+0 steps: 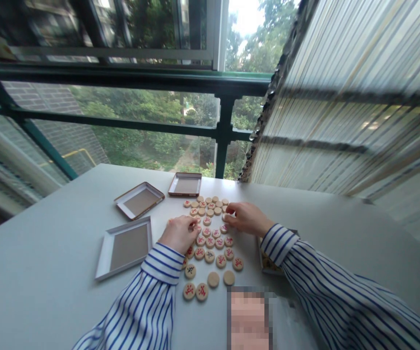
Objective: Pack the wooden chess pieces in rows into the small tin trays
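Observation:
Several round wooden chess discs (210, 243) with red or black characters lie spread on a pale grey table (49, 291). My left hand (178, 233) rests on the left side of the spread with fingers curled down onto the discs. My right hand (244, 218) is at the right side, its fingers pinched on a disc near the far group (206, 206). Both arms wear blue-and-white striped sleeves. A few discs near the front (213, 279) lie blank side up.
Three shallow trays lie to the left and behind: a white one (124, 248), a brown-rimmed one (139, 200) and a brown one (185, 184). A box partly hidden under my right sleeve (268, 265). Window railing behind, striped curtain (341, 97) at right.

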A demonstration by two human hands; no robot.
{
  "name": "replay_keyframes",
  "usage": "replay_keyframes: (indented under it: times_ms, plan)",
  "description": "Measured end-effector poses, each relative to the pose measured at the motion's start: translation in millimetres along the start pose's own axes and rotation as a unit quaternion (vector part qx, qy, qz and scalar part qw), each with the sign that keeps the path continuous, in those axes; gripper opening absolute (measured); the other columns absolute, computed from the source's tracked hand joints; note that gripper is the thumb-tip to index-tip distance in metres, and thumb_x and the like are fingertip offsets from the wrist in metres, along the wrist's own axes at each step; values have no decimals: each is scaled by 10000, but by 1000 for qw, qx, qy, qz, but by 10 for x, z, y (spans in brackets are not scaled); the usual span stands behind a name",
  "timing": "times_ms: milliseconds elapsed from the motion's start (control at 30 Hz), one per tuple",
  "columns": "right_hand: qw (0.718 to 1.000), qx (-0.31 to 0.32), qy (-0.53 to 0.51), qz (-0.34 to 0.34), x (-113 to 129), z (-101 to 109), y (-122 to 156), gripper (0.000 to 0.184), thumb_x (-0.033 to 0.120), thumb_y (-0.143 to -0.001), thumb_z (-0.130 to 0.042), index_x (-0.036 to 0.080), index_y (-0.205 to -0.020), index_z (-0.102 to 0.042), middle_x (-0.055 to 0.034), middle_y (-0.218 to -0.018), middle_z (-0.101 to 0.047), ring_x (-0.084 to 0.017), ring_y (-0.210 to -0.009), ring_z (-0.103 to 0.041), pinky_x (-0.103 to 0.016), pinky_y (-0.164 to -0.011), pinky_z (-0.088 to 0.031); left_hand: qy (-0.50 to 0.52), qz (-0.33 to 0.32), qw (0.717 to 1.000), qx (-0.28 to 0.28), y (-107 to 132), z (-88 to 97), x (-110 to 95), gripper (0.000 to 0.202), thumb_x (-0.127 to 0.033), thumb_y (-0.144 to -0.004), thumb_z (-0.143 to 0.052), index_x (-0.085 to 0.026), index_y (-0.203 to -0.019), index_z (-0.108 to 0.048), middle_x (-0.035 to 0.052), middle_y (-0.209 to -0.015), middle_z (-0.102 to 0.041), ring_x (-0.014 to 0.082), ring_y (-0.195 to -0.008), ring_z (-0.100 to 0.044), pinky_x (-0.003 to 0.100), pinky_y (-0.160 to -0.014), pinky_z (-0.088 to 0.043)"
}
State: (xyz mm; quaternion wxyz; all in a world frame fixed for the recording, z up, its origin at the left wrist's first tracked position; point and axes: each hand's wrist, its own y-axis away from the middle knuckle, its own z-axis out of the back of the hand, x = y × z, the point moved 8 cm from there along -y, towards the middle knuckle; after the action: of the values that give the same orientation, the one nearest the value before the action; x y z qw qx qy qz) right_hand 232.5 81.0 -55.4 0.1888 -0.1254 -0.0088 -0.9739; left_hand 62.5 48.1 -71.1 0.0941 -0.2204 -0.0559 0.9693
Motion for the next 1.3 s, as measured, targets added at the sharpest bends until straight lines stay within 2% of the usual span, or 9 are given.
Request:
replay_keyframes:
  times_ms: [133,300,433,600,700,800,933,1133,1300]
  plan:
    - [1000,5,21,5,54,-25,-30,253,381,-744,-488,220,-888,-620,-44,-882,-658,-169,-764,-569,-240,-583,-327,22,3,999,-44,-8,69,-8,236,-267,-726,-535,-160,-903,-649,54,-832,-664,163,-749,-596,254,-679,-449]
    - [1000,4,23,6,87,-56,-46,207,350,-716,-522,214,-833,-627,-53,-854,-655,-182,-775,-565,-249,-596,-334,48,-11,994,-96,-1,151,-66,191,-242,-744,-505,-151,-837,-644,53,-794,-656,162,-741,-592,265,-691,-456]
    - [1000,-9,-8,0,83,-22,-44,182,311,-720,-524,192,-810,-628,-68,-828,-654,-187,-768,-566,-259,-610,-344,68,-23,991,-111,-8,185,-124,179,-247,-748,-504,-164,-834,-636,39,-784,-651,161,-722,-588,278,-684,-463]
    - [995,8,-100,5,39,63,-72,235,342,-783,-469,179,-839,-629,-31,-783,-657,-111,-660,-569,-202,-556,-378,89,-74,988,-104,-76,186,-334,188,-222,-723,-545,-168,-880,-632,41,-835,-655,169,-776,-593,285,-732,-467]
    - [967,24,-253,3,11,116,-67,266,340,-786,-474,134,-865,-623,-44,-789,-660,-97,-651,-569,-195,-569,-409,100,-114,984,-95,-137,196,-514,221,-222,-716,-568,-163,-923,-621,50,-895,-651,176,-834,-587,286,-768,-462]
    - [905,32,-423,-24,-30,142,-29,246,319,-738,-540,102,-822,-620,-61,-779,-657,-91,-618,-557,-205,-560,-409,112,-152,979,-82,-205,190,-672,260,-254,-714,-592,-179,-963,-602,44,-917,-643,177,-858,-580,289,-782,-455]
    - [870,41,-489,-52,-75,120,23,242,328,-727,-558,120,-836,-620,-48,-772,-654,-75,-592,-546,-176,-491,-346,121,-159,975,-93,-291,168,-747,278,-287,-699,-623,-168,-950,-600,44,-864,-639,167,-792,-585,280,-737,-461]
    - [848,54,-525,-50,-113,54,13,219,321,-746,-537,142,-840,-620,-40,-758,-656,-75,-608,-560,-168,-486,-323,128,-185,969,-101,-326,143,-817,193,-275,-740,-586,-164,-896,-606,36,-846,-644,162,-805,-572,270,-735,-444]
    - [867,53,-493,-55,-103,59,0,219,310,-751,-529,124,-823,-619,-49,-778,-664,-76,-600,-564,-176,-505,-358,113,-179,973,-88,-346,125,-789,164,-264,-741,-579,-170,-872,-609,29,-815,-636,148,-747,-562,258,-689,-438]
